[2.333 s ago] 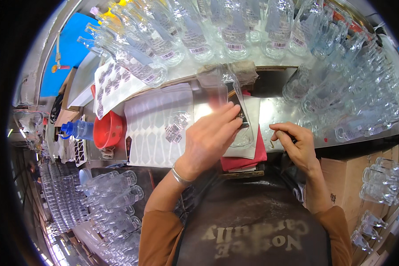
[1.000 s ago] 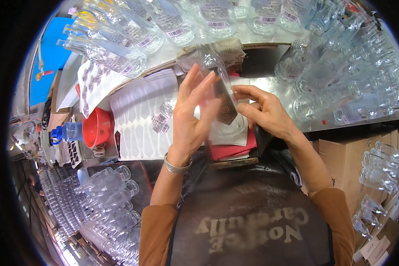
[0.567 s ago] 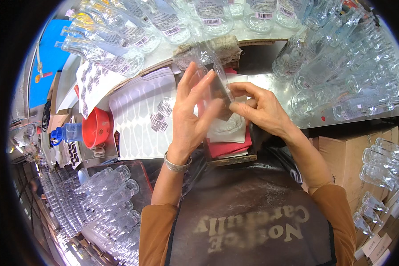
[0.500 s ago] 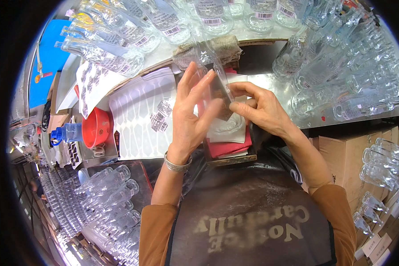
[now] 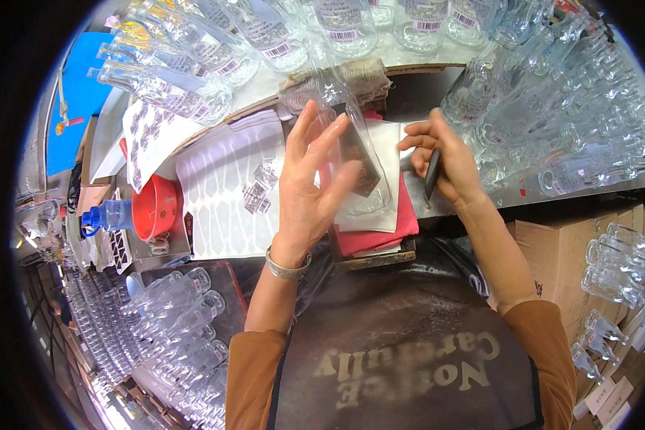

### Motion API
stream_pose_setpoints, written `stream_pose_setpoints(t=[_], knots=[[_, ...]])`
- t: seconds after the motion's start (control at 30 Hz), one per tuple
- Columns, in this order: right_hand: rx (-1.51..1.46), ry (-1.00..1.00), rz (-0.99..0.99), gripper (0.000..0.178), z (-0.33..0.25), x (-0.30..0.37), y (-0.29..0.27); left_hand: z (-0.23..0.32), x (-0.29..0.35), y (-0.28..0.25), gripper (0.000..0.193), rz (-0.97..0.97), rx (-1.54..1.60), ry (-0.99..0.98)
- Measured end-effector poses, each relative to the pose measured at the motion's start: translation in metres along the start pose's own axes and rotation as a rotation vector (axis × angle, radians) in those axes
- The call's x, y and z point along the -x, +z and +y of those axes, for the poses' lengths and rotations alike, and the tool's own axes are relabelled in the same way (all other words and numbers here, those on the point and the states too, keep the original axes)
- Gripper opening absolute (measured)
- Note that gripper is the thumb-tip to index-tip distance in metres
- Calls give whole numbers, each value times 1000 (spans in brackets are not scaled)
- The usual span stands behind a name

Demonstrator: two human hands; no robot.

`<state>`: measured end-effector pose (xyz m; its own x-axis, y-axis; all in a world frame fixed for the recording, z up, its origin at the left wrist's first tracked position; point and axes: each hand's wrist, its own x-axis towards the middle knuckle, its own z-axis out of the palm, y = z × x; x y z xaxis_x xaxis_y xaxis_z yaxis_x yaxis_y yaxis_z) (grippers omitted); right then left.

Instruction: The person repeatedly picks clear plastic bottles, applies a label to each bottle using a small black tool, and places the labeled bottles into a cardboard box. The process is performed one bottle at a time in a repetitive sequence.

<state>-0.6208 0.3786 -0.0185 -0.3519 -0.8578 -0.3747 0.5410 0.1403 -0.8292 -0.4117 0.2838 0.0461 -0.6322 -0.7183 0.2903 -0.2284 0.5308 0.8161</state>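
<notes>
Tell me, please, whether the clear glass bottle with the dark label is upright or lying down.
Lying down: the bottle has its neck over the rolled beige cloth, its base toward the brown apron.

One tool (image 5: 431,174), one bracelet (image 5: 285,271), one tub (image 5: 154,215)

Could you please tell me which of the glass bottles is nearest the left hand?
The clear bottle with the dark label, its neck over the beige rolled cloth; the left hand is right at it, while the other bottles are farther away.
</notes>
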Motion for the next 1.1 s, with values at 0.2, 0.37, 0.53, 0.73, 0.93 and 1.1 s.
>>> stream_pose_setpoints(t=[0.2,0.37,0.53,0.73,0.93,1.1], knots=[[-371,66,177,34,11,6,-7,-1,1,1,55,10,-6,4],[-206,-23,-53,31,-1,19,-10,0,2,0,54,8,-30,-15],[119,-286,-116,40,-29,5,8,3,1,-1,55,-1,-45,-19],[444,-652,-208,32,-66,-27,40,3,0,1,54,6,-29,-15],[654,-719,-357,30,-91,-38,61,2,0,0,56,-3,-57,7],[774,-758,-302,29,-103,-40,73,1,1,1,57,-1,-57,6]])
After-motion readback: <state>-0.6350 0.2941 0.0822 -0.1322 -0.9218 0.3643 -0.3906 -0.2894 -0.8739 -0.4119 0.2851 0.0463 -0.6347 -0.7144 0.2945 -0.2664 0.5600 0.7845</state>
